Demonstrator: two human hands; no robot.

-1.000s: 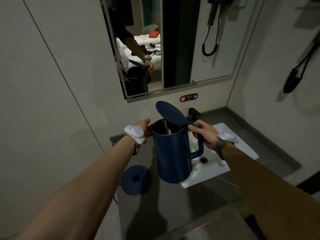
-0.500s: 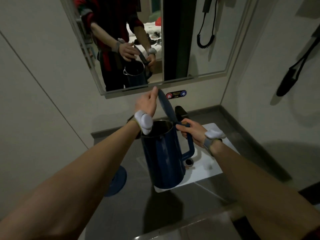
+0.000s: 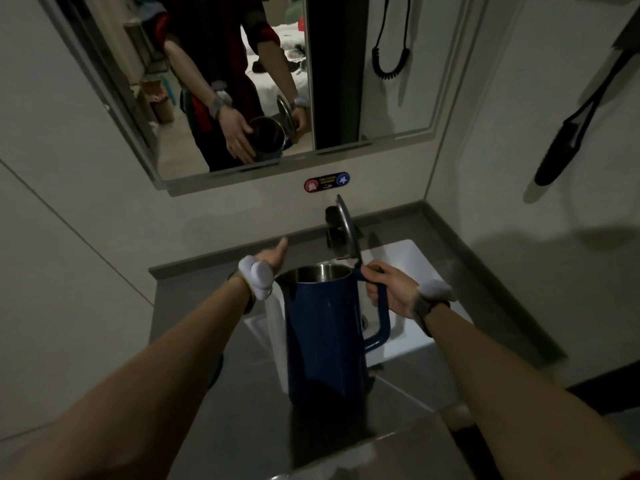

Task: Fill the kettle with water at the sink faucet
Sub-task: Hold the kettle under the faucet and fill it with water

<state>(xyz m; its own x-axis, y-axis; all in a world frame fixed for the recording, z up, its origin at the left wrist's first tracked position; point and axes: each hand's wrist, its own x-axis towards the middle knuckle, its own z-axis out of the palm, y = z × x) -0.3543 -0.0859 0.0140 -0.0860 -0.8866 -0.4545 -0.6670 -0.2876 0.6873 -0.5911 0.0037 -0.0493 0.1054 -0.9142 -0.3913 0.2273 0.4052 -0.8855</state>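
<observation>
A dark blue kettle (image 3: 325,334) with a steel inside hangs upright over the front left of the white sink (image 3: 412,268). Its lid (image 3: 346,230) stands fully open, almost vertical. My right hand (image 3: 389,289) is shut on the kettle's handle. My left hand (image 3: 273,258) is flat and open against the kettle's far left side near the rim, thumb up; the mirror shows its palm on the body. The black faucet (image 3: 333,230) stands at the back of the sink, just behind the raised lid. No water is seen running.
The kettle's blue base (image 3: 216,370) lies on the grey counter (image 3: 214,403), mostly hidden by my left forearm. A mirror (image 3: 242,84) hangs on the wall above, with a hot and cold label (image 3: 326,182) under it. A black hair dryer (image 3: 568,140) hangs on the right wall.
My left hand came down off the lid and now rests against the kettle's side. The lid has swung fully upright. The kettle has shifted a little right, toward the faucet.
</observation>
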